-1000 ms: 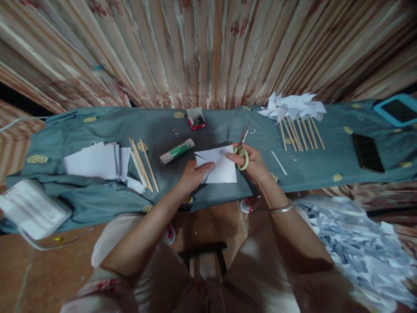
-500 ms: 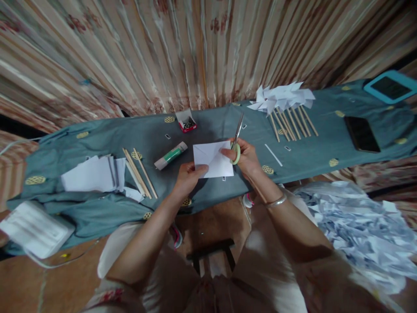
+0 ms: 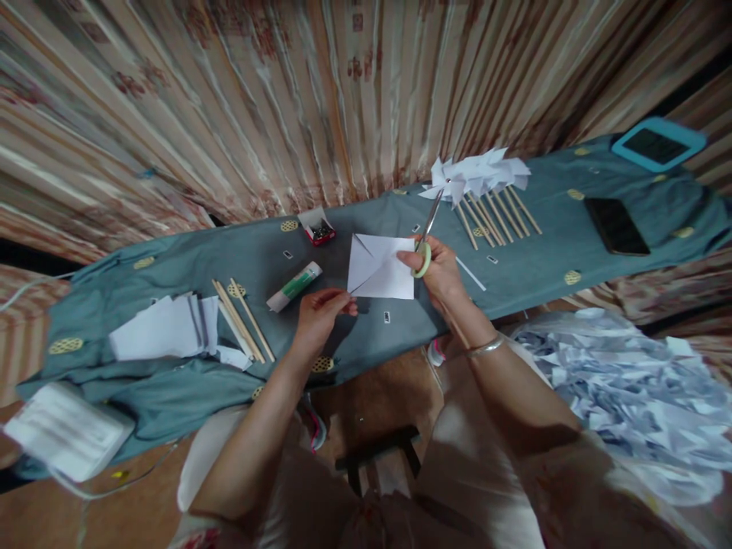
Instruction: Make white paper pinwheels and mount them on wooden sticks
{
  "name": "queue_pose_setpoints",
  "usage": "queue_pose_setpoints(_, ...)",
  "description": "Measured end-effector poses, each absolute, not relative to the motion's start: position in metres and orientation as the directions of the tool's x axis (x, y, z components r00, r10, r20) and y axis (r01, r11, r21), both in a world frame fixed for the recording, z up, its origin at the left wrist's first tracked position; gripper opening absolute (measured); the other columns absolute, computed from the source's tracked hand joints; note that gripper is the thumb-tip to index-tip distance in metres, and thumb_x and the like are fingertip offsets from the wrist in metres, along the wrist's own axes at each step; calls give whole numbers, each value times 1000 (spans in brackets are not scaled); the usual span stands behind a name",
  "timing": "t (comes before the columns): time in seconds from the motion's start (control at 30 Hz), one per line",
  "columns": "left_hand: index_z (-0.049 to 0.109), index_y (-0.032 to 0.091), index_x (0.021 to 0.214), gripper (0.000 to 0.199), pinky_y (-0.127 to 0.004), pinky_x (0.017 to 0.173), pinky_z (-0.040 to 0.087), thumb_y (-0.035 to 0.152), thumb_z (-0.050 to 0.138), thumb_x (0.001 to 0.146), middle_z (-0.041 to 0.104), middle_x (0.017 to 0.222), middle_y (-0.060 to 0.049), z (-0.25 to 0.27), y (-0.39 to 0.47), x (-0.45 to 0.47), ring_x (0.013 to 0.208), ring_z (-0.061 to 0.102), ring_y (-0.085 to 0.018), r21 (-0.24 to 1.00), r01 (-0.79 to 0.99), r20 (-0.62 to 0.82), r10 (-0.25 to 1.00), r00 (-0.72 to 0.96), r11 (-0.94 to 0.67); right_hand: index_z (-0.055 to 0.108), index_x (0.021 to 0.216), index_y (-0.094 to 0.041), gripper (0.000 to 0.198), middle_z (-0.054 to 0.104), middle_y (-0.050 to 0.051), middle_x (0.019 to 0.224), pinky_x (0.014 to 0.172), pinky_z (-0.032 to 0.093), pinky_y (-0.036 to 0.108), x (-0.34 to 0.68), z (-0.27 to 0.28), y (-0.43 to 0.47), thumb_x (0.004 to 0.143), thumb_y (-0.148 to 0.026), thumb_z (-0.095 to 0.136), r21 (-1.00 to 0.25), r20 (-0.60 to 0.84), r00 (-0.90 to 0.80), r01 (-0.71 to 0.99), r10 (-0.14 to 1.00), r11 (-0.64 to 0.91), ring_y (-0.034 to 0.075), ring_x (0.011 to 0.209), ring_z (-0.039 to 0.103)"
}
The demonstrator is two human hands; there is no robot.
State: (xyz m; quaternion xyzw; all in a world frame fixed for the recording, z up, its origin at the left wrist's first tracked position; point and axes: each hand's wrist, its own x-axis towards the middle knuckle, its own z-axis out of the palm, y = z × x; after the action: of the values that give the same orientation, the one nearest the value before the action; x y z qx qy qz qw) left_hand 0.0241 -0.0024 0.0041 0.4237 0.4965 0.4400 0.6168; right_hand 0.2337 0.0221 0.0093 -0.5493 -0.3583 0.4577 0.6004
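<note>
A square of white paper [image 3: 377,267] with slits running in from its left corners is held over the cloth-covered table. My right hand [image 3: 438,267] grips its right edge with the thumb on top. The same hand carries scissors [image 3: 424,255] with pale green handles, their metal blades pointing up and away. My left hand [image 3: 323,316] pinches at the paper's lower left corner, its thumb and forefinger together. Left of the paper lie a green-and-white tube [image 3: 294,287] and a small red-and-white box [image 3: 319,227] of metal pins or tacks.
White paper pinwheels on sticks [image 3: 483,179] lie at the back right, near a phone [image 3: 616,226] and a blue-framed tablet [image 3: 657,145]. Stacked paper [image 3: 163,328] and loose sticks [image 3: 240,320] are on the left. A bag of paper pieces [image 3: 634,389] stands at lower right.
My left hand has shifted from gripping the paper's lower edge to its lower left corner. Slits in the paper now show plainly. The scissors stay in my right hand.
</note>
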Motion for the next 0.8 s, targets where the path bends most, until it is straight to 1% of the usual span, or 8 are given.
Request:
queue_pose_setpoints(0.13,69,14,65,25,-29,64,55,37,78,62,68,63,-4,5,-5,29,58,65,-15,941,-226,-244,968,66,252,61,75,-21,41,62,-8,65,58,46,25,232,9,27,47,-34,88,-944,-133,377,-329,917,-2,10,58,54)
queue_pose_setpoints(0.2,72,13,73,32,-31,70,57,43,78,63,73,73,-8,4,-9,36,70,70,-19,907,-329,-246,965,89,262,62,73,-20,40,63,-8,63,57,45,24,225,10,28,45,-31,89,-904,-169,371,-428,913,7,9,56,54)
queue_pose_setpoints(0.27,73,15,85,37,-33,80,57,44,81,63,76,91,-10,4,-13,46,90,72,-24,863,-411,-256,956,143,293,63,71,-19,39,64,-8,62,56,44,23,216,9,27,44,-29,90,-872,-191,331,-490,924,-4,8,55,54)
queue_pose_setpoints(0.37,70,18,98,41,-40,92,55,41,83,67,75,106,-9,7,-16,57,105,69,-27,778,-526,-303,939,163,342,64,68,-18,38,64,-8,60,55,42,22,199,5,24,44,-30,91,-851,-195,252,-524,948,-36,7,55,54)
queue_pose_setpoints(0.5,63,21,115,36,-42,103,50,35,72,83,72,118,-8,13,-12,61,119,63,-25,682,-653,-365,927,87,329,64,70,-19,40,62,-8,60,55,43,23,184,1,21,47,-37,91,-859,-193,183,-507,964,-75,8,55,53)
queue_pose_setpoints(0.67,62,19,118,29,-37,99,53,27,64,91,71,118,-8,22,-5,53,114,66,-23,674,-680,-383,924,12,288,62,72,-20,45,58,-7,58,54,41,23,186,4,14,56,-54,85,-911,-139,112,-404,984,-83,8,55,52)
queue_pose_setpoints(0.73,61,20,122,31,-35,97,54,28,63,92,72,117,-8,25,-1,46,109,68,-21,688,-683,-359,933,-28,244,64,78,-19,51,60,-5,60,52,40,23,190,7,7,61,-64,80,-917,-139,17,-379,990,-122,9,54,54)
queue_pose_setpoints(0.8,60,19,125,36,-35,94,55,31,64,91,73,114,-9,27,3,39,103,70,-21,704,-680,-337,939,-65,206,66,86,-17,57,66,0,65,54,42,23,194,9,-3,64,-69,76,-928,-151,-128,-324,980,-185,11,60,60)
